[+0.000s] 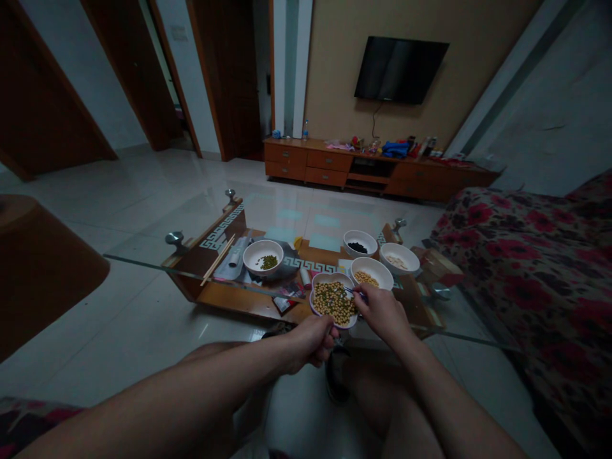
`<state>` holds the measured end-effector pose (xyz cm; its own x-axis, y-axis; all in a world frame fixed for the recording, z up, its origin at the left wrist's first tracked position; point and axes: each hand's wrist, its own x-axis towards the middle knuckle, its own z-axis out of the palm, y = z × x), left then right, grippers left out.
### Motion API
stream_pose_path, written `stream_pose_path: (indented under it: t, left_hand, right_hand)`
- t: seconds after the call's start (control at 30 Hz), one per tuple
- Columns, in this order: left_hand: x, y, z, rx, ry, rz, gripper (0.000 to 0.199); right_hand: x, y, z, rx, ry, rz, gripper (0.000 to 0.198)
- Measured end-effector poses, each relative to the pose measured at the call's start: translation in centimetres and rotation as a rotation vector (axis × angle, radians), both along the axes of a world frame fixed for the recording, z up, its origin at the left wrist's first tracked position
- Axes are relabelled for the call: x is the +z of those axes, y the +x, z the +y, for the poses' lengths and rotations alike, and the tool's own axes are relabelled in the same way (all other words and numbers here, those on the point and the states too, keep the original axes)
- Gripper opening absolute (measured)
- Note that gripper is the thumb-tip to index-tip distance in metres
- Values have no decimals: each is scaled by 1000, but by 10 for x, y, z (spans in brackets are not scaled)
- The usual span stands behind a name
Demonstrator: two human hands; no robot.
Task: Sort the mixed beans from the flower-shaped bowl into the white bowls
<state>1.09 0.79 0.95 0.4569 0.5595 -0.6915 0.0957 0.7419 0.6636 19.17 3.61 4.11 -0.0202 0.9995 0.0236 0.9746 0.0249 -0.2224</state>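
My left hand (315, 341) is closed on the near rim of a white scalloped bowl (314, 308), which holds mixed yellow soybeans, green beans and some pale bits. My right hand (380, 309) pinches a slim, shiny tool (349, 290) over the bowl's right side; its tip lies among the beans, and I cannot tell whether it is a spoon or tweezers. Just behind it, a round white bowl (385, 273) contains soybeans (366, 278). To the left, another white bowl (248, 258) has a small heap of green beans (269, 261).
The glass table (157, 239) carries a bowl of black beans (359, 237), a bowl with pale pieces (408, 258) and wooden chopsticks (217, 260). Things lie on the shelf under the glass. A floral sofa (502, 255) stands right, a TV cabinet (329, 159) beyond.
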Motion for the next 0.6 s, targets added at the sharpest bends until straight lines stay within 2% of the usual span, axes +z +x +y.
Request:
stream_pose_path:
  t: [0.2, 0.6]
  left_hand:
    - [0, -1, 0, 16, -13, -2, 23]
    - [2, 0, 0, -6, -6, 2, 23]
  right_hand:
    - [-1, -4, 3, 15, -46, -26, 28]
    - [-6, -2, 5, 34, -15, -5, 27]
